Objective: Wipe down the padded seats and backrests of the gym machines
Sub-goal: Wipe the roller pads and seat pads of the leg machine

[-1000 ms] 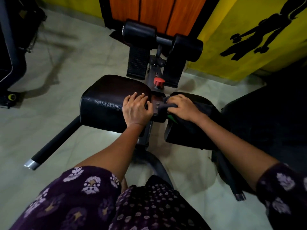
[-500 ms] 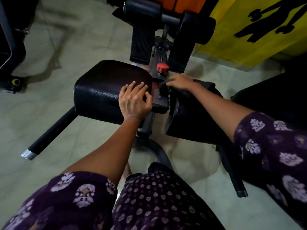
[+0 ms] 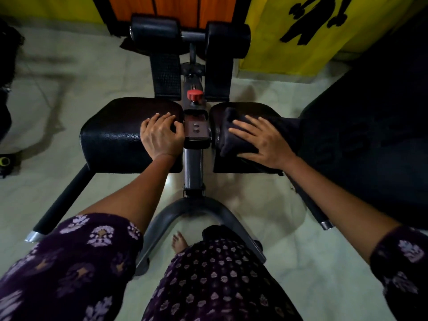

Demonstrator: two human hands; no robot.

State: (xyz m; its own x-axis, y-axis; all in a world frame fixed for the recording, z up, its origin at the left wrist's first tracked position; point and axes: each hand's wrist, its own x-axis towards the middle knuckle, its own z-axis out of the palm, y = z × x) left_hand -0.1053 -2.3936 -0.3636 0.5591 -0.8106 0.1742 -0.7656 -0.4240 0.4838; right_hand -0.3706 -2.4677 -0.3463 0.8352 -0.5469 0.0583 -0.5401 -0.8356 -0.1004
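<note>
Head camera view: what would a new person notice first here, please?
Two bare hands on a black gym machine: the left hand rests on the left pad, and the right hand presses a dark cloth flat on the right pad. Between the pads sits a red knob.

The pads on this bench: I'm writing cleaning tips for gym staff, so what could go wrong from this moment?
1. The right hand presses the cloth at the right pad's inner end, beside the bracket; the cloth might snag there.
2. The left hand rests on the left pad's inner edge, so that patch could go unwiped.
3. A bare foot stands between the base legs, which could stub toes.
</note>
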